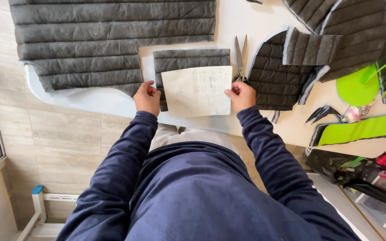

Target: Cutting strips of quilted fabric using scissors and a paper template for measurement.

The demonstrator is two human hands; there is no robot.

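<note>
Blue sleeves are seen nearest, reaching out to the tabletop [112, 102]. A paper pattern [197, 91] is held flat on a small grey quilted piece [188, 60]. Its right edge is pinched by the right hand [241, 95], so that grip is closed on the paper. The left hand [147, 97] is curled at the paper's left edge; whether anything is gripped cannot be told. Just past the right hand, scissors [240, 56] are lying. The paper could be slid crooked if one hand is lifted. Farther off, a big quilted sheet [108, 35] is spread.
</note>
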